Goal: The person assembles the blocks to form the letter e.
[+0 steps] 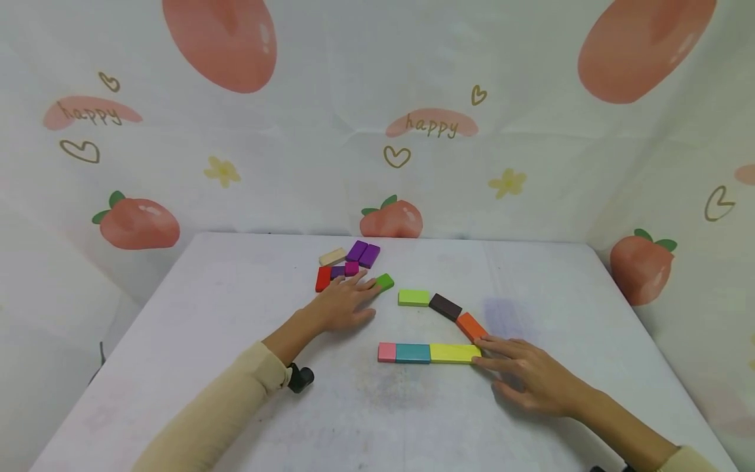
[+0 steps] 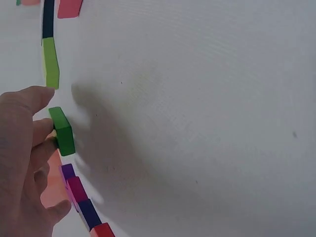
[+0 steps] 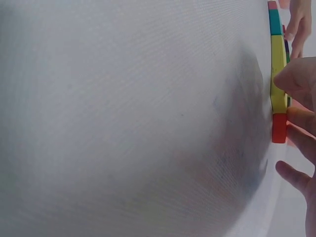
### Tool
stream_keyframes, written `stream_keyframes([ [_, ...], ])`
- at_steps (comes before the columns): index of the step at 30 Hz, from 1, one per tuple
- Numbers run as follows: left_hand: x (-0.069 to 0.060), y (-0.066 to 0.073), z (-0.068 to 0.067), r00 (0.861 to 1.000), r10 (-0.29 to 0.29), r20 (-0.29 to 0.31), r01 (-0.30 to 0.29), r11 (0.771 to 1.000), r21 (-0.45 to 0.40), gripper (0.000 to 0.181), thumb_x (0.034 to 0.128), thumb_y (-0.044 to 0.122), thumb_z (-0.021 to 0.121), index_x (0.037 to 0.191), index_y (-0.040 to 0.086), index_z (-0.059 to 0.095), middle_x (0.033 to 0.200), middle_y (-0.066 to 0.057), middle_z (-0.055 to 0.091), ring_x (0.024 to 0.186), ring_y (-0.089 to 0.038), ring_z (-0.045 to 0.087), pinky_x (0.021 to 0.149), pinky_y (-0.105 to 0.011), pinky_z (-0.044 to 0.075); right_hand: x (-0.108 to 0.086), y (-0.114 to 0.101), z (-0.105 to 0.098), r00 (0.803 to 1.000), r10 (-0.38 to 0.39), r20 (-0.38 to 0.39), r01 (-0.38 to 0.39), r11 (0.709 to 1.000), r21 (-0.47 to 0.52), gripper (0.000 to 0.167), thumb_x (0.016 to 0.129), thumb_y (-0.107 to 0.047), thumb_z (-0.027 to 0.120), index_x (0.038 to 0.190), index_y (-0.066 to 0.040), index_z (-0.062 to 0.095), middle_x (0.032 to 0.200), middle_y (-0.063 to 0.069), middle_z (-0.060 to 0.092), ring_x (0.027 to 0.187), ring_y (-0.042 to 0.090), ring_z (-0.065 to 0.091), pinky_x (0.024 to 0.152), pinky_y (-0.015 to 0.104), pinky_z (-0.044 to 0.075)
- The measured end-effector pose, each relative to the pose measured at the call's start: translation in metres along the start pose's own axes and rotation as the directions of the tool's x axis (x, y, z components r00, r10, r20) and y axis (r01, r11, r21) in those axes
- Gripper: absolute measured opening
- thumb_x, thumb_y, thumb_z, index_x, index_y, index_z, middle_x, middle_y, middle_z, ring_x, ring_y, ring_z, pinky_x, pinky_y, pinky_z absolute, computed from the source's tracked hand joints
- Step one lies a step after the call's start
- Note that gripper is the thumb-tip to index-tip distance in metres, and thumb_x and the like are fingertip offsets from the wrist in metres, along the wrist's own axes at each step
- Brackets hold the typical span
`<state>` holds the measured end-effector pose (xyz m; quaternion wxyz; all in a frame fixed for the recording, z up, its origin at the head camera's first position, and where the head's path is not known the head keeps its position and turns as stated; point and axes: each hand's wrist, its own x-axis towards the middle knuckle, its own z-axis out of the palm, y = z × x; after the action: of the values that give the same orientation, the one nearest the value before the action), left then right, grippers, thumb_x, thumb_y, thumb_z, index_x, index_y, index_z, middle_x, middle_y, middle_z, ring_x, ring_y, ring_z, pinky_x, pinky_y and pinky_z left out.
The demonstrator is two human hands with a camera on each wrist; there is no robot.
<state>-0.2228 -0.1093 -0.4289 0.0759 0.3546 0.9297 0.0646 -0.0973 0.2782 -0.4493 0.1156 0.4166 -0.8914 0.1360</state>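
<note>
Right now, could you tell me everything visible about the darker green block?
The darker green block is small, plain and rectangular, like painted wood. It is turned at a slant, apart from the lime block; fingers of the left hand touch it. I cannot tell whether it lies fully flat.

The left arm is covered by a long, plain beige sleeve (image 1: 203,406), lightly creased along its length. The sleeve is finished by a cuff (image 1: 271,368) at the wrist. Beside this cuff, a small black camera (image 1: 301,378) with a rounded body is fitted. The right arm is covered by a matching sleeve (image 1: 687,460), largely cut off in the head view. The left hand (image 1: 344,306) and right hand (image 1: 526,375) are left bare.
</note>
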Motion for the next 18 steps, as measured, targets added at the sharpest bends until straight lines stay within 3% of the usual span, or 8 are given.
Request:
stream_keyframes([
  [4, -0.0037, -0.0005, 0.0007, 1.000, 0.013, -0.024, -0.013, 1.000, -0.006, 0.052, 0.1022, 0.036, 0.050, 0.149, 0.014, 0.047, 0.155, -0.006, 0.043, 0.149, -0.031, 0.025, 0.114, -0.060, 0.028, 0.0004, -0.0001, 0.0004, 1.000, -0.007, -0.008, 0.007, 1.000, 0.005, 0.054, 0.072, -0.018, 0.082, 0.124, -0.026, 0.071, 0.138, 0.003, 0.061, 0.124, 0.026, 0.059, 0.105, 0.021, 0.034],
  [10, -0.0051, -0.0028, 0.0019, 0.996, 0.060, -0.065, -0.060, 0.998, 0.013, 0.043, 0.1015, 0.026, 0.053, 0.143, 0.013, 0.056, 0.147, -0.010, 0.051, 0.146, -0.033, 0.032, 0.110, -0.059, 0.034, 0.0013, -0.0017, -0.0014, 1.000, 0.005, 0.008, -0.005, 1.000, -0.003, 0.052, 0.072, -0.018, 0.082, 0.123, -0.025, 0.072, 0.137, 0.002, 0.061, 0.124, 0.025, 0.059, 0.095, 0.038, 0.049],
  [18, -0.0096, -0.0065, 0.0001, 0.988, 0.123, -0.097, -0.124, 0.992, -0.005, 0.036, 0.0985, 0.013, 0.060, 0.135, 0.015, 0.065, 0.135, -0.012, 0.060, 0.141, -0.035, 0.039, 0.107, -0.059, 0.038, 0.0026, -0.0011, -0.0031, 1.000, -0.001, 0.011, 0.001, 1.000, -0.003, 0.052, 0.073, -0.018, 0.082, 0.124, -0.025, 0.072, 0.138, 0.003, 0.061, 0.124, 0.026, 0.059, 0.091, 0.046, 0.050],
])
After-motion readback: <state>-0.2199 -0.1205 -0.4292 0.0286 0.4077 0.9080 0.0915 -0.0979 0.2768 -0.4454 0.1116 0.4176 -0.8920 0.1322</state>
